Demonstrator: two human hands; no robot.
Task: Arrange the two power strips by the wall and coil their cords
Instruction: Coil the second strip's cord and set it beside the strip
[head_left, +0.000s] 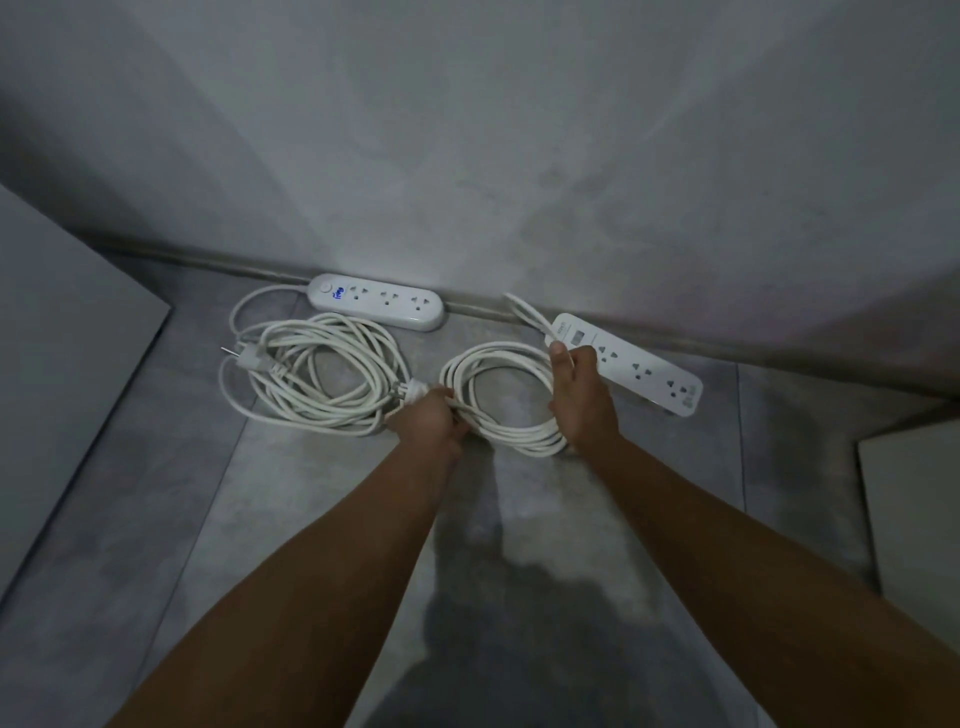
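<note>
Both power strips already lie on the tiled floor (291, 519) right against the wall (519, 156), so the placing looks done. What is left, I would judge, is finishing the cords. The rounded power strip (376, 301) sits on the left, sockets up, its long axis running along the foot of the wall and its switch end pointing left. In front of it lies its loose coil (317, 374), rather sprawling, with a plug (249, 358) resting on the coil's left edge, pins pointing left. The rectangular power strip (631, 366) lies to the right, also lengthwise along the wall, its cord end pointing left. Its tighter coil (498, 410) sits on the floor just in front of it, and both hands are on it. The left hand (431, 415) grips the bundled strands at the ring's left side, and the right hand (576, 395) wraps round the right side, thumb over the loops. This coil is not yet let go, and the loose one could want neatening.
</note>
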